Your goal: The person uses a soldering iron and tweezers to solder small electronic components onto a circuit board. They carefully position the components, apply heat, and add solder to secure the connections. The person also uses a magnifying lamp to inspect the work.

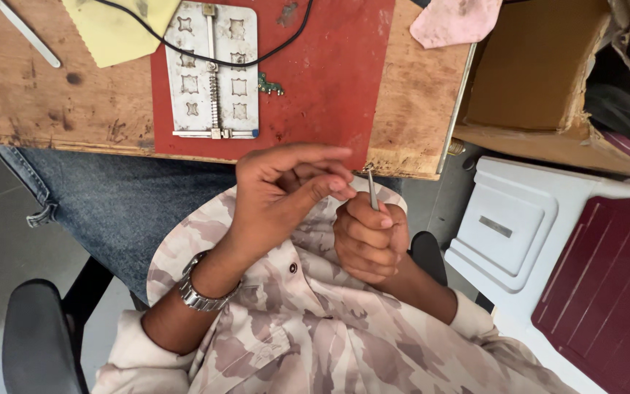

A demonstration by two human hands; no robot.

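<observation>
My right hand (370,237) is curled into a fist around thin metal tweezers (371,187) whose tip points up toward the table edge. Just left of it, my left hand (286,190) hovers with fingers loosely bent, thumb and forefinger close to the tweezers' tip, holding nothing I can make out. A metal watch (200,294) is on my left wrist. Both hands are above my lap, below the wooden table (30,102). On the table lies a red mat (322,80) with a silver metal holder plate (213,69) and a small green circuit board (270,85) beside it.
A black cable (257,57) loops over the plate. A yellow cloth (118,29), a pink cloth (453,20) and a metal strip (27,33) lie on the table. A cardboard box (530,73), a white plastic stool (519,226) and a maroon case (607,284) stand to the right.
</observation>
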